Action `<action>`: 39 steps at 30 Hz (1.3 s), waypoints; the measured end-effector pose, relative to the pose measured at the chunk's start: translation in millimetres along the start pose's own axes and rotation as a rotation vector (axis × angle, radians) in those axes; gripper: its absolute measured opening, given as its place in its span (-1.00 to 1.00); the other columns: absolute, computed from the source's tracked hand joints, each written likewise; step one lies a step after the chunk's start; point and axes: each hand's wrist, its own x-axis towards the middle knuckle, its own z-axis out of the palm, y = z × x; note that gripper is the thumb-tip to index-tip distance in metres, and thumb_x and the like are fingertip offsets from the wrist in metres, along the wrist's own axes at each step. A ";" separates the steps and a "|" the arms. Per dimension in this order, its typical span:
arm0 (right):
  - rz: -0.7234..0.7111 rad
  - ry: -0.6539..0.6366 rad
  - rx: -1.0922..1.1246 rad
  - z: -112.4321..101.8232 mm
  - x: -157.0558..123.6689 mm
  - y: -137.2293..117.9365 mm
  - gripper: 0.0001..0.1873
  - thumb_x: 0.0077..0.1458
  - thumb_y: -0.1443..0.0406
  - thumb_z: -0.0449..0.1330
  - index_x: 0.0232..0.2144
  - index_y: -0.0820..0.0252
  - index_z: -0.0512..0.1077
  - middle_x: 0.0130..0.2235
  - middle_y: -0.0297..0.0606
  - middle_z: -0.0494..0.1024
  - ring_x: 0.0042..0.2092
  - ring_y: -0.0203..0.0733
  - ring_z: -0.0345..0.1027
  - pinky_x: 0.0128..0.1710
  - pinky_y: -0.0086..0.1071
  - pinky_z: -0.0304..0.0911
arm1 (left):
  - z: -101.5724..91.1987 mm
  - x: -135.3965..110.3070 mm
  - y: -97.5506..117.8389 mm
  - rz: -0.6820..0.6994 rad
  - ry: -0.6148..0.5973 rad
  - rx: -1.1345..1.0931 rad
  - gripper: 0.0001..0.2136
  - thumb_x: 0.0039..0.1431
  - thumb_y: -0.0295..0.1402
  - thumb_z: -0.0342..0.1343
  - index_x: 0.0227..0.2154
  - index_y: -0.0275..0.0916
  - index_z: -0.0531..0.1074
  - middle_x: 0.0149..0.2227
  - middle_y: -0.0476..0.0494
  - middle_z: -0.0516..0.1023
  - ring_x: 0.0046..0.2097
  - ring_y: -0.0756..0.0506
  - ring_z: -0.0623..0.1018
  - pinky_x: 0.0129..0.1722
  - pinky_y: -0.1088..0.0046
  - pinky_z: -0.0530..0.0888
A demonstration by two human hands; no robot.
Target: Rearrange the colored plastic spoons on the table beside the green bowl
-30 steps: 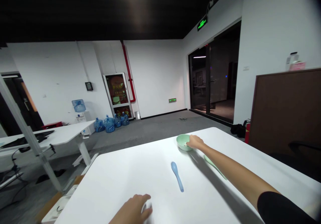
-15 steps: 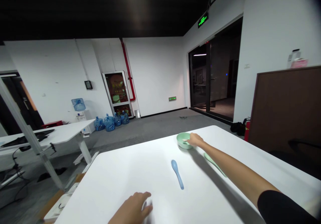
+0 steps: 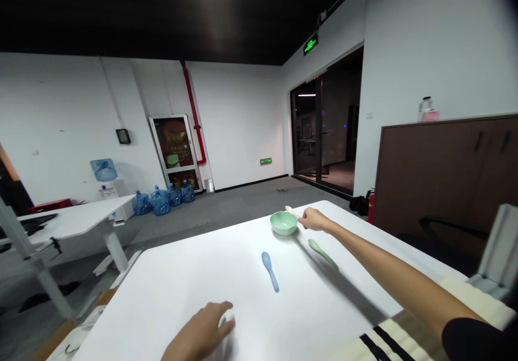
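My right hand [image 3: 313,219] reaches far across the white table [image 3: 202,274] and pinches a small white spoon [image 3: 291,210], lifted just above the rim of a pale green bowl [image 3: 284,223]. A green spoon [image 3: 322,253] lies on the table under my right forearm. A blue spoon [image 3: 270,270] lies in the middle of the table. Near the table's front edge my left hand [image 3: 200,335] lies on the tabletop with fingers curled over something white that I cannot make out.
A brown cabinet [image 3: 445,172] and a dark chair stand to the right. A second white desk [image 3: 68,218] is at the left, with a water dispenser and blue water jugs [image 3: 162,199] behind it. A striped cloth [image 3: 388,339] lies at the near right edge.
My right hand has drawn the white spoon out of the green bowl and lifted it above the rim. The view has swung to the right. The left hand stays put.
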 end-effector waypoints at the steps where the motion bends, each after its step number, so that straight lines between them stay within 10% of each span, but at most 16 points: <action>1: -0.008 0.000 0.017 -0.6 -7.2 -0.2 -0.67 0.01 0.19 0.14 -0.64 0.29 0.49 -0.49 -0.13 0.57 -0.44 -0.27 0.38 -0.44 -0.48 0.12 | 0.0 -0.7 0.5 0.002 0.000 0.000 -0.47 0.16 0.01 -0.07 0.15 -0.06 0.32 0.13 -0.17 0.43 0.12 -0.23 0.43 0.08 0.25 0.33; 18: -0.046 -0.290 0.098 88.7 -74.6 -20.7 -0.71 -0.06 0.25 0.09 -0.67 0.29 0.47 -0.52 -0.16 0.60 -0.61 -0.32 0.37 -0.59 -0.54 0.22 | 0.9 -4.2 5.2 0.017 0.006 0.025 -0.50 0.17 -0.04 -0.06 0.14 -0.10 0.33 0.08 -0.16 0.48 0.08 -0.20 0.46 0.10 0.30 0.33; 39: -0.032 -0.255 0.096 107.5 -78.6 -11.8 -0.72 -0.01 0.18 0.14 -0.61 0.27 0.42 -0.53 -0.16 0.56 -0.61 -0.29 0.36 -0.62 -0.51 0.18 | -1.2 -5.0 7.9 0.017 -0.004 0.031 -0.48 0.17 0.00 -0.08 0.15 -0.06 0.32 0.14 -0.14 0.43 0.13 -0.20 0.41 0.12 0.29 0.30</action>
